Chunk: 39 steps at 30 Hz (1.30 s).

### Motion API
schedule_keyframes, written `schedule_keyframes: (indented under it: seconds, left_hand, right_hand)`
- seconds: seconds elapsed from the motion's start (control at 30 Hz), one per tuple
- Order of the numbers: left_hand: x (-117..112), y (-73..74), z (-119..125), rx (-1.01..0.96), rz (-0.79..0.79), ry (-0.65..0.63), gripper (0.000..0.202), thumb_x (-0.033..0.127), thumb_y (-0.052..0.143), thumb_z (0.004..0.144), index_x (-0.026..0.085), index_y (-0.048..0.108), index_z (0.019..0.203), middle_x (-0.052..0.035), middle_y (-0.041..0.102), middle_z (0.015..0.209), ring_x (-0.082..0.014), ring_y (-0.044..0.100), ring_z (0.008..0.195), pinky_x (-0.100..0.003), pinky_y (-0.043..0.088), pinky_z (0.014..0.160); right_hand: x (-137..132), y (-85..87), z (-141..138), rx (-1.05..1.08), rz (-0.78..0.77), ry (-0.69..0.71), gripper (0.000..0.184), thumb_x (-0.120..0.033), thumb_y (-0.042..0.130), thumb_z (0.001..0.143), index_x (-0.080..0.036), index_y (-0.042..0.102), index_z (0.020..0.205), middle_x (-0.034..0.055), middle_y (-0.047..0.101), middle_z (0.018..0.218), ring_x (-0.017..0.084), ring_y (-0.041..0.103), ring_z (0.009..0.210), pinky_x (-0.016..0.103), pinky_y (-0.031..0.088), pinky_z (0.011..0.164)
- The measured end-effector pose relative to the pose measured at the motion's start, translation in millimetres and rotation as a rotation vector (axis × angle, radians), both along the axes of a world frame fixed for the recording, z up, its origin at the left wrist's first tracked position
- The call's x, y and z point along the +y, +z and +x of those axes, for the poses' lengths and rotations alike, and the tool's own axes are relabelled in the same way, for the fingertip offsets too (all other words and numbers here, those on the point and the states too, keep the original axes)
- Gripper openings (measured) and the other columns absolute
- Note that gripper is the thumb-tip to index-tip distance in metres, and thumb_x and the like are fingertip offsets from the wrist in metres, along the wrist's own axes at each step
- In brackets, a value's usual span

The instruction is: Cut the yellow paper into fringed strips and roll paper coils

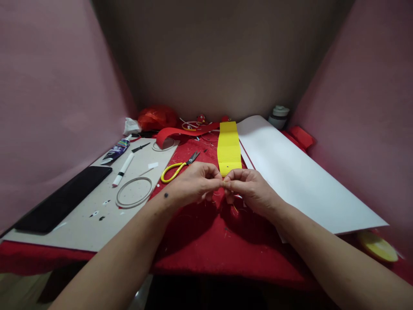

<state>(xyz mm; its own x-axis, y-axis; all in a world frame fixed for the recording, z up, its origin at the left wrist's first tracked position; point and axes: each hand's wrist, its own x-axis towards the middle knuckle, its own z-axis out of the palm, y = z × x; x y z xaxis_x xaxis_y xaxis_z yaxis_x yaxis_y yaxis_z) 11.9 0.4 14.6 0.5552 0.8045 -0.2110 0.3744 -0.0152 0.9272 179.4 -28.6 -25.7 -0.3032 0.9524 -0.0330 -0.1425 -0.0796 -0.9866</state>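
Note:
My left hand (201, 183) and my right hand (248, 185) meet over the red cloth, both with thumb and fingers pinched together. Between their fingertips shows a tiny bit of a thin yellow strip (223, 182); most of it is hidden by the fingers. Below my right hand a fine yellow strand (235, 208) shows; whether it belongs to the same piece I cannot tell. Just beyond the fingertips lies a yellow corrugated paper strip (229, 144). Yellow-handled scissors (176, 169) rest beside my left hand, blades pointing away.
On the left, a grey board (80, 228) carries a black tablet-like slab (64, 200), a white marker (123, 169), a glue tube (118, 149) and a ring (134, 192). A large white sheet (290, 172) covers the right. Behind are a red corrugated strip (183, 131) and a lidded jar (279, 116).

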Motion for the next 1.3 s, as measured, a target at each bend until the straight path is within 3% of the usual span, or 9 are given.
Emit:
schedule_keyframes:
  seconds: [0.4, 0.67, 1.3]
  left_hand:
    - [0.9, 0.0, 0.0, -0.001, -0.001, 0.014, 0.011, 0.023, 0.058, 0.076, 0.016, 0.051, 0.072, 0.0047, 0.049, 0.044, -0.0055, 0.039, 0.036, -0.018, 0.028, 0.037]
    - [2.6, -1.7, -0.1, -0.001, 0.016, -0.019, 0.011, 0.024, 0.058, 0.076, 0.015, 0.052, 0.071, 0.0048, 0.048, 0.045, -0.0057, 0.04, 0.037, -0.018, 0.029, 0.037]
    - [7.2, -6.3, -4.5, -0.055, 0.014, -0.065, 0.013, 0.026, 0.06, 0.075, 0.015, 0.053, 0.071, 0.0046, 0.049, 0.047, -0.0054, 0.041, 0.038, -0.018, 0.03, 0.038]
  right_hand:
    - [2.7, -5.3, 0.3, -0.012, -0.017, -0.028, 0.014, -0.027, 0.067, 0.073, -0.017, 0.058, 0.07, -0.0003, 0.06, 0.049, 0.008, 0.048, 0.038, 0.02, 0.029, 0.037]
    - [1.1, 0.0, -2.4, -0.02, 0.002, -0.034, 0.014, -0.024, 0.067, 0.071, -0.016, 0.056, 0.066, -0.002, 0.057, 0.046, 0.008, 0.048, 0.039, 0.02, 0.032, 0.04]
    - [6.1, -7.4, 1.3, -0.014, 0.025, -0.015, 0.01, -0.023, 0.067, 0.069, -0.017, 0.06, 0.068, -0.0015, 0.06, 0.05, 0.01, 0.053, 0.042, 0.023, 0.036, 0.045]
